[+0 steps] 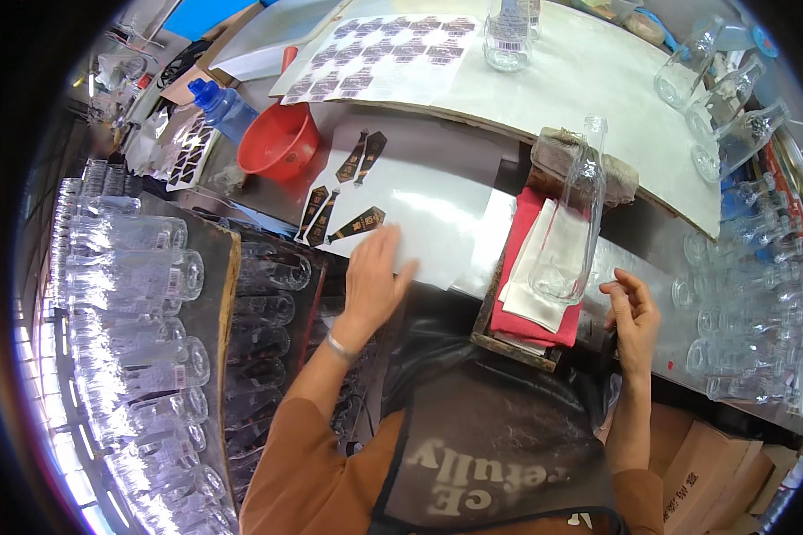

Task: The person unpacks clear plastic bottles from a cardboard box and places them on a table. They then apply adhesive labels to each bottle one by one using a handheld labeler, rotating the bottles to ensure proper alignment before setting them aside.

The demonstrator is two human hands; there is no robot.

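My left hand [375, 278] reaches over a white sheet [446, 192], its fingertips at the end of a black label with gold print [357, 223]. Its fingers are stretched out and the thumb stands apart, so it is open. More black labels [317, 209] lie on the same sheet. A clear glass bottle [569, 236] lies on folded white and red cloths [537, 332] in a wooden tray, its neck against a cloth-wrapped rest [558, 156]. Just right of the bottle's base, my right hand [633, 321] is held open with loosely bent fingers, apart from the glass.
A red bowl [278, 143] and a blue bottle [223, 109] stand beyond the sheet. Printed label sheets [388, 53] and an upright glass bottle [507, 40] occupy the raised white board [598, 80]. Many glass bottles lie stacked at left [134, 267] and right [745, 303].
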